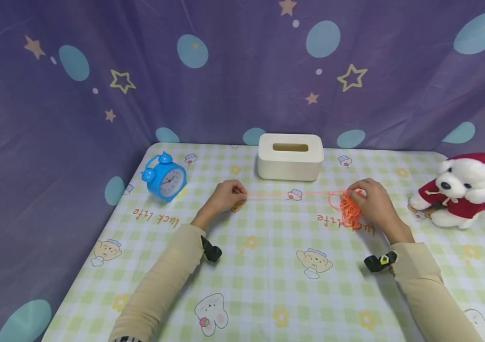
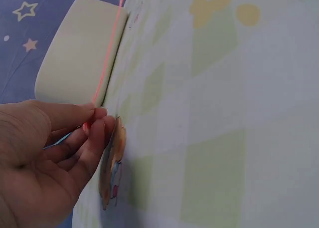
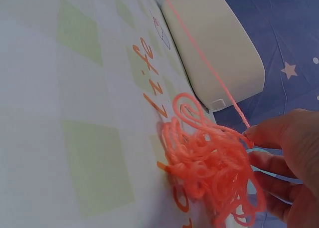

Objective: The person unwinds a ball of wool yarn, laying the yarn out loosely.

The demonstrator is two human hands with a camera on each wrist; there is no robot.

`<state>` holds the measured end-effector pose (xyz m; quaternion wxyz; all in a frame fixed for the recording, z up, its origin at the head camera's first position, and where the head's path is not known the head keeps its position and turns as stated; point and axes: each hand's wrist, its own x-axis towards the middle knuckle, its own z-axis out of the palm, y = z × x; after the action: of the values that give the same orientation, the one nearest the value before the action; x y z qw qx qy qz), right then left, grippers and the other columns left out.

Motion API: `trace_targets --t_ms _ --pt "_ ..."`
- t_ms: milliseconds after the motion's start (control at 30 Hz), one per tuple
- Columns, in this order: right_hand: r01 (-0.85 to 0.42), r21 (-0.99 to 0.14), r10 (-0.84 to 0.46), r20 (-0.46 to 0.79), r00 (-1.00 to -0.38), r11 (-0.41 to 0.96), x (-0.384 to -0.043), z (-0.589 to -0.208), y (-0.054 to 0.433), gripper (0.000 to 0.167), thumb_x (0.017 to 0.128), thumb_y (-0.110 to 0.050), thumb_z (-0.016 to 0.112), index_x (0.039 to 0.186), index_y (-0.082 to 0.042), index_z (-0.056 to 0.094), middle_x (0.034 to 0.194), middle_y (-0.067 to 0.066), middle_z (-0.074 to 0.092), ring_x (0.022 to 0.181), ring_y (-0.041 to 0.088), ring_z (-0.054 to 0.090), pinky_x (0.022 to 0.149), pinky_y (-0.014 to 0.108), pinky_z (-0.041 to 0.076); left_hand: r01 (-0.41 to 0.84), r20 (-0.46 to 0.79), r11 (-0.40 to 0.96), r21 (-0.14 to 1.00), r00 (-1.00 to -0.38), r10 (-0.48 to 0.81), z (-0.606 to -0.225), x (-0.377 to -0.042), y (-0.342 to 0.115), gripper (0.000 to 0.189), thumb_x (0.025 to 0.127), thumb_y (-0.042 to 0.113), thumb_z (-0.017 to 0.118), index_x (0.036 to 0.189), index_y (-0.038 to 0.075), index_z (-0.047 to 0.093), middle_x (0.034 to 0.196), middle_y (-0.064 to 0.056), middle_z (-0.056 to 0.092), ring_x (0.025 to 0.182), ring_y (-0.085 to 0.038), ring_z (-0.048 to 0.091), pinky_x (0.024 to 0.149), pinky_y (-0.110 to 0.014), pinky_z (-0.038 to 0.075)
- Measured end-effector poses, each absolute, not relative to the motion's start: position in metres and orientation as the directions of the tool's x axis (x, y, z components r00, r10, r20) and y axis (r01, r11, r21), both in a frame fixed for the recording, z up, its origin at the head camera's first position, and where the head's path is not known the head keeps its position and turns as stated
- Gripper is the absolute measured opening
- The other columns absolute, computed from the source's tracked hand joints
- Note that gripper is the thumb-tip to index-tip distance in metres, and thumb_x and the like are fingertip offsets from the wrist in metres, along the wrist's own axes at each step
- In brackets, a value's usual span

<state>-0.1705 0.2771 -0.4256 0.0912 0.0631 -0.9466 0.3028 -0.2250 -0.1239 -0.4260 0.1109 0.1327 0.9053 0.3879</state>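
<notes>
A strand of coral-orange yarn [image 1: 268, 195] runs taut between both hands, low over the tablecloth. My left hand [image 1: 227, 195] pinches its one end between thumb and fingertips, as the left wrist view shows close up. At the other side my right hand [image 1: 373, 199] pinches the strand with thumb and forefinger. Below those fingertips hangs a loose, looped tangle of the same yarn [image 3: 212, 163], and its lower loops come down close to the cloth. The right hand's other fingers curl beside the tangle.
Behind the strand stands a cream tissue box [image 1: 289, 164] with a slot on top. A blue alarm clock [image 1: 167, 180] is at the back left. On the right sits a white plush dog [image 1: 460, 190] in red clothes. A checked tablecloth [image 1: 259, 285] covers the table; a purple curtain [image 1: 242, 95] hangs behind.
</notes>
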Motion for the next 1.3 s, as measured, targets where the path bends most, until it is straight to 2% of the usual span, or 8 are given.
trace_targets --t_ms 233,367,467,600,1067,1300 --pt "-0.14 -0.578 -0.027 0.2 -0.979 0.804 -0.168 -0.425 0.278 0.016 0.093 -0.013 0.06 0.098 0.0 0.067 0.113 0.024 0.057 0.112 0.046 0.048 0.096 0.06 0.035 0.149 -0.118 0.664 0.733 -0.934 0.339 -0.431 -0.225 -0.118 0.006 0.092 0.019 0.066 0.092 0.013 0.066 0.079 -0.004 0.065 0.057 -0.015 0.056 0.061 -0.027 0.046" --pt "-0.072 -0.593 0.038 0.17 -0.985 0.802 -0.167 -0.425 0.28 0.018 0.095 -0.015 0.057 0.1 0.0 0.066 0.119 0.024 0.055 0.117 0.047 0.045 0.099 0.061 0.032 0.171 -0.101 0.674 0.718 -0.934 0.344 -0.431 -0.224 -0.113 0.006 0.091 0.019 0.066 0.091 0.014 0.067 0.082 -0.003 0.065 0.064 -0.015 0.056 0.066 -0.028 0.047" --pt "-0.038 -0.593 0.068 0.155 -0.986 0.804 -0.167 -0.425 0.281 0.021 0.095 -0.017 0.056 0.102 0.0 0.066 0.119 0.025 0.054 0.118 0.047 0.044 0.099 0.061 0.031 0.216 -0.066 0.687 0.693 -0.931 0.36 -0.433 -0.225 -0.11 0.006 0.09 0.019 0.067 0.089 0.013 0.068 0.086 -0.002 0.065 0.075 -0.014 0.056 0.071 -0.029 0.047" --pt "-0.006 -0.595 0.088 0.128 -0.988 0.804 -0.166 -0.426 0.282 0.023 0.096 -0.018 0.056 0.104 0.001 0.066 0.121 0.025 0.053 0.119 0.046 0.044 0.099 0.061 0.031 0.261 -0.043 0.708 0.656 -0.924 0.38 -0.436 -0.226 -0.105 0.006 0.09 0.018 0.067 0.088 0.012 0.068 0.087 -0.003 0.063 0.079 -0.014 0.056 0.073 -0.028 0.046" --pt "0.04 -0.587 0.107 0.079 -0.991 0.808 -0.165 -0.427 0.283 0.023 0.097 -0.017 0.054 0.107 0.001 0.063 0.126 0.025 0.051 0.123 0.045 0.042 0.101 0.062 0.031 0.275 -0.05 0.771 0.574 -0.929 0.368 -0.437 -0.225 -0.093 0.005 0.089 0.015 0.068 0.085 0.013 0.067 0.082 -0.001 0.059 0.078 -0.014 0.05 0.072 -0.026 0.042" --pt "-0.006 -0.596 0.066 0.1 -0.993 0.803 -0.165 -0.43 0.284 0.018 0.096 -0.014 0.055 0.104 0.0 0.064 0.119 0.024 0.054 0.119 0.045 0.046 0.099 0.061 0.033 0.282 -0.048 0.77 0.572 -0.926 0.375 -0.439 -0.225 -0.095 0.005 0.089 0.015 0.067 0.085 0.013 0.067 0.083 -0.001 0.059 0.079 -0.014 0.05 0.074 -0.027 0.042"
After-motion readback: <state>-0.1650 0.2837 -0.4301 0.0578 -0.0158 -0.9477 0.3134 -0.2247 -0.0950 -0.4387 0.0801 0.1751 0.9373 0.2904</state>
